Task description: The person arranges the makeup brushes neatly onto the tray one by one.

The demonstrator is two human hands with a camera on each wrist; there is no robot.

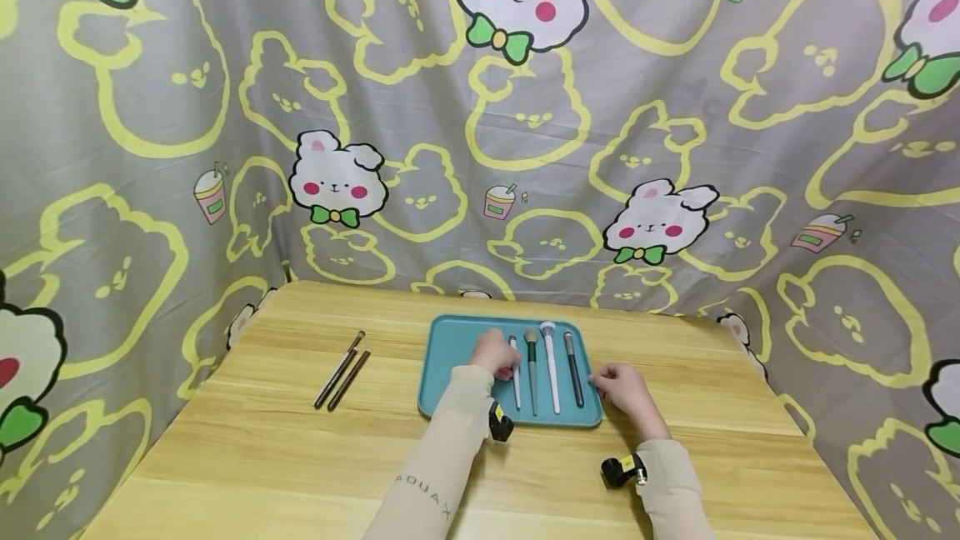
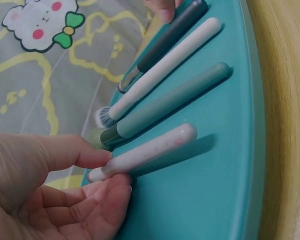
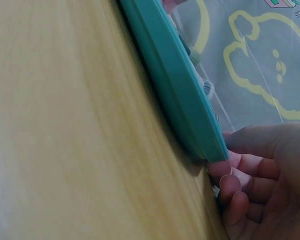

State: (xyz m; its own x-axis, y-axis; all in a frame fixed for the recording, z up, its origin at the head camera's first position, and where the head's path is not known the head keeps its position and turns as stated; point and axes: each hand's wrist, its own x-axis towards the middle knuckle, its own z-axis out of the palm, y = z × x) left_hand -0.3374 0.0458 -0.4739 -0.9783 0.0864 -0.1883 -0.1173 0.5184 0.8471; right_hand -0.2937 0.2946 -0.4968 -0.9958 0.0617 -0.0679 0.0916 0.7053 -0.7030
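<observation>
Here, the left hand [image 1: 492,353] pinches the speckled brush [image 2: 157,151] over the tray [image 1: 450,357]; the right hand [image 1: 627,390] grips the tray's edge.

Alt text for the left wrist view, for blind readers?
A left hand pinches a pink-flecked white brush over a teal tray, where a green brush, a plain white brush and a dark brush lie. The right hand is partly visible at top.
</observation>
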